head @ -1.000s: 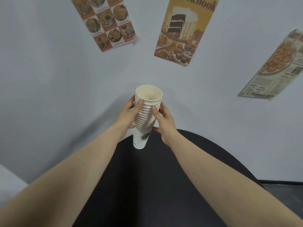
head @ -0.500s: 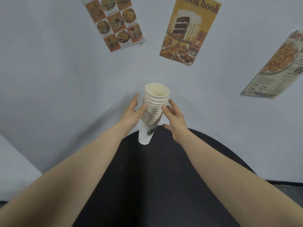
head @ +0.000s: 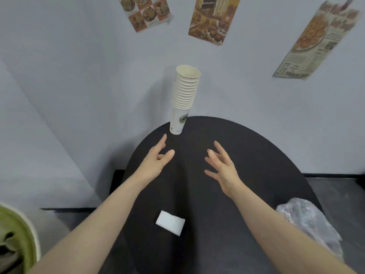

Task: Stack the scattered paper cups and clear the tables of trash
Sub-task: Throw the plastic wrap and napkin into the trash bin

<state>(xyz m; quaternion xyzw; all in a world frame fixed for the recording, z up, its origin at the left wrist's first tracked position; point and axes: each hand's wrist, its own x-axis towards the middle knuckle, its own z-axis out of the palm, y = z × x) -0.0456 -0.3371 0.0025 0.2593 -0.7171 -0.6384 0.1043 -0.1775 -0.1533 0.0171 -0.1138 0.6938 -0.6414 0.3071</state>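
Note:
A tall stack of white paper cups (head: 183, 99) with a green logo on the lowest cup stands upright on the far edge of the round black table (head: 246, 159), close to the wall. My left hand (head: 158, 157) hovers over the table just in front of the stack, fingers spread, holding nothing. My right hand (head: 221, 167) hangs level with it to the right, fingers spread and empty. A white folded napkin (head: 170, 222) lies on the table between my forearms. A crumpled clear plastic bag (head: 310, 220) sits at the table's right edge.
A pale blue wall (head: 79, 86) rises right behind the table, with food posters (head: 213, 18) pinned on it. A green-rimmed container (head: 17, 234) shows at the lower left. Dark floor (head: 335, 192) lies to the right of the table.
Both hands let go of the cup stack and drew back toward me; the stack now stands alone. The view tilted down, bringing the napkin, the plastic bag and the green container into sight.

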